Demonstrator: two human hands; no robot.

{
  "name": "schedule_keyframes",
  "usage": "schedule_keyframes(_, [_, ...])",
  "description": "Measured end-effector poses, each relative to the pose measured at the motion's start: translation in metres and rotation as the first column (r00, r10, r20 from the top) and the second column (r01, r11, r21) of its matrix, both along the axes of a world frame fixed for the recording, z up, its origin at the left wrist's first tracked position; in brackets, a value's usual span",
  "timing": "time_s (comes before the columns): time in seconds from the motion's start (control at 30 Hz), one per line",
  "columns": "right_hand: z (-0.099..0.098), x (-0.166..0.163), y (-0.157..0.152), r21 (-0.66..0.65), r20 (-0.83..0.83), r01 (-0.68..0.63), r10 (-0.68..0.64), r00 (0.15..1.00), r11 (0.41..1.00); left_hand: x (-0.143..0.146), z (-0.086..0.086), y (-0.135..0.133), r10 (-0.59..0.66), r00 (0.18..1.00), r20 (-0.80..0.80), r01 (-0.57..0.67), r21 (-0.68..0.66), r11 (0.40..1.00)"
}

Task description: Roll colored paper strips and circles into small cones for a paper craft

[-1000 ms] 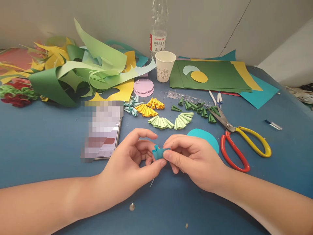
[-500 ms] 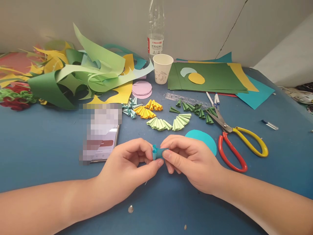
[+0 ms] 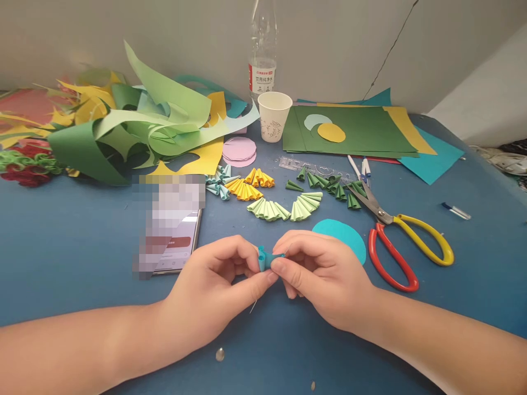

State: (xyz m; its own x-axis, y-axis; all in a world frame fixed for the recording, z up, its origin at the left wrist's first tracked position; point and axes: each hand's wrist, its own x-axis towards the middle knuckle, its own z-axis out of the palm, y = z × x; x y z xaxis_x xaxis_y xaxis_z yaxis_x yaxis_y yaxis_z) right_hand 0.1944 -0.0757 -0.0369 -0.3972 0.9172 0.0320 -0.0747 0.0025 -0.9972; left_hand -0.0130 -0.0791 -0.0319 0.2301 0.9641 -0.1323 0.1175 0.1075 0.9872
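Observation:
Between my two hands is a small blue paper piece (image 3: pixel 267 260), curled into rolls at its left end. My left hand (image 3: pixel 230 274) pinches it from the left with thumb and fingers. From the other side my right hand (image 3: pixel 315 266) is closed on its right part. A thin wire-like strand (image 3: pixel 253 306) sticks out below my left thumb. Behind my right hand lies a turquoise paper circle (image 3: pixel 343 236), partly covered by the fingers. Light green paper cones (image 3: pixel 267 209) lie fanned out just beyond my hands.
Scissors (image 3: pixel 385 218) with red and yellow handles lie to the right. A phone (image 3: pixel 177 236) is left of my hands. Farther back are yellow cones (image 3: pixel 245 189), dark green cones (image 3: pixel 329 184), a paper cup (image 3: pixel 274 118), a bottle (image 3: pixel 263 71), paper scraps (image 3: pixel 164 120) and green sheets (image 3: pixel 366 131).
My fingers have shifted slightly on the blue paper, whose right part now shows more bent. The strand below my left thumb has moved a little right. The view has barely moved.

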Motion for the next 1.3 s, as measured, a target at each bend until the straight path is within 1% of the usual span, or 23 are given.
schedule_keyframes(0.13, [0.001, -0.002, 0.000, 0.021, -0.011, 0.014, -0.013, 1.000, 1.000, 0.001, 0.000, 0.000, -0.001, 1.000, 0.003, 0.001, -0.009, 1.000])
schedule_keyframes(0.2, [0.001, -0.004, 0.000, -0.038, -0.044, 0.012, -0.014, 0.999, 0.999, 0.001, 0.000, 0.000, -0.008, 1.000, 0.002, 0.008, -0.012, 1.000])
schedule_keyframes(0.33, [-0.001, -0.006, 0.001, -0.215, -0.153, -0.026, -0.008, 0.988, 0.976, 0.001, 0.000, 0.000, -0.020, 1.000, -0.001, 0.020, 0.001, 1.000])
schedule_keyframes(0.4, [-0.002, -0.006, 0.002, -0.255, -0.183, -0.034, -0.013, 0.983, 0.966, 0.001, 0.000, 0.001, -0.030, 1.000, 0.005, 0.030, 0.010, 1.000])
schedule_keyframes(0.47, [-0.002, -0.006, 0.002, -0.260, -0.192, -0.029, -0.022, 0.981, 0.965, 0.001, -0.001, 0.001, -0.038, 0.999, 0.019, 0.038, 0.021, 0.999])
schedule_keyframes(0.53, [-0.003, -0.007, 0.002, -0.221, -0.197, -0.023, -0.022, 0.980, 0.975, 0.001, -0.001, 0.002, -0.041, 0.998, 0.044, 0.039, 0.039, 0.998])
schedule_keyframes(0.67, [-0.006, -0.008, 0.003, -0.041, -0.192, 0.031, -0.038, 0.981, 0.999, 0.002, 0.001, 0.002, -0.026, 0.995, 0.094, 0.019, 0.068, 0.998])
schedule_keyframes(0.73, [-0.007, -0.008, 0.004, 0.043, -0.157, 0.063, -0.056, 0.986, 0.997, 0.002, 0.002, 0.002, -0.015, 0.995, 0.103, 0.009, 0.056, 0.998])
schedule_keyframes(0.83, [-0.008, -0.007, 0.005, 0.124, -0.094, 0.077, -0.065, 0.993, 0.989, 0.001, 0.002, 0.001, -0.013, 0.993, 0.115, 0.011, 0.020, 1.000])
schedule_keyframes(1.0, [-0.006, 0.000, 0.005, 0.246, -0.014, 0.028, -0.025, 1.000, 0.969, -0.001, 0.001, 0.001, -0.035, 0.986, 0.163, 0.043, -0.045, 0.998])
schedule_keyframes(1.1, [-0.002, 0.002, 0.005, 0.272, 0.012, -0.006, 0.003, 1.000, 0.962, -0.001, 0.001, 0.002, -0.035, 0.984, 0.172, 0.046, -0.061, 0.997])
schedule_keyframes(1.3, [0.001, 0.002, 0.005, 0.198, 0.037, 0.010, -0.018, 0.999, 0.980, 0.001, 0.005, 0.004, -0.018, 0.992, 0.124, 0.024, -0.053, 0.998])
